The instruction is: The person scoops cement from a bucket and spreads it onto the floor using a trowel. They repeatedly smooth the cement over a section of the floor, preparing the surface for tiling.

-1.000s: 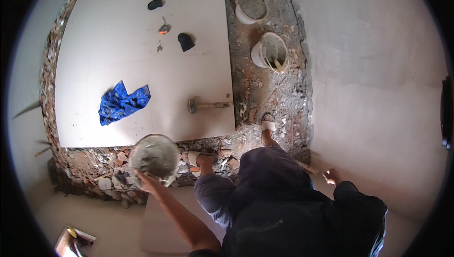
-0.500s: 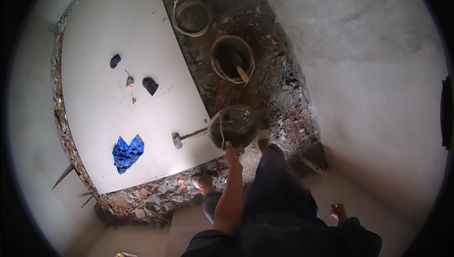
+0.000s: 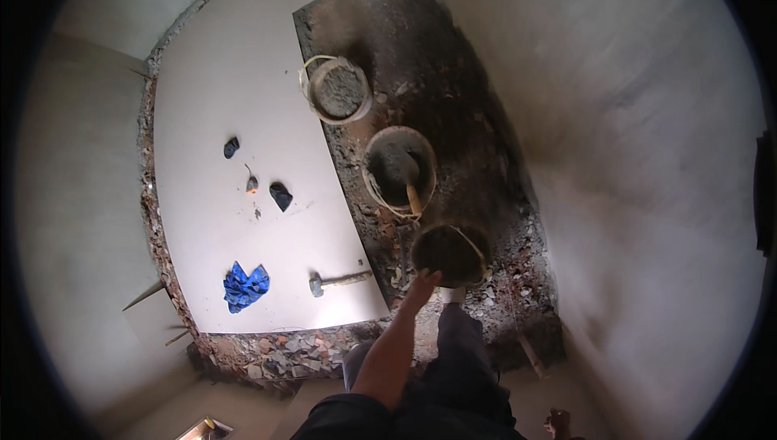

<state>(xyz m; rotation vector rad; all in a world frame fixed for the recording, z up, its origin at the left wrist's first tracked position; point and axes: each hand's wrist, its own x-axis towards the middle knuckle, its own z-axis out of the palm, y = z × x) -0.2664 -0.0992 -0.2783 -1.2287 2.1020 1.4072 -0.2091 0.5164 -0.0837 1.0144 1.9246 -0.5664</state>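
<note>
My left hand (image 3: 426, 281) is closed on the near rim of a dark bucket (image 3: 451, 255), just in front of my foot. The bucket's pale cord handle lies over its right side, and its inside is in shadow. My right hand (image 3: 558, 422) hangs low at the right, apart from the buckets. Its fingers look curled; what they hold, if anything, is too small to make out. Just beyond the first bucket stands a second bucket (image 3: 367, 166) of grey mortar with a wooden-handled trowel (image 3: 413, 199) in it. A third bucket (image 3: 369, 100) holding grey mortar stands farther off.
A large pale slab (image 3: 202, 229) lies at the left, bearing a hammer (image 3: 316, 284), a crumpled blue bag (image 3: 245, 287) and small dark pieces (image 3: 281, 196). Rubble (image 3: 299, 351) lines its near edge. A plastered wall (image 3: 631, 197) rises at the right; a wooden stick (image 3: 532, 357) lies near it.
The near bucket has moved right, away from the hammer's handle, with my left hand on it. Its handle has swung from the left to the right side. The whole view has shifted.
</note>
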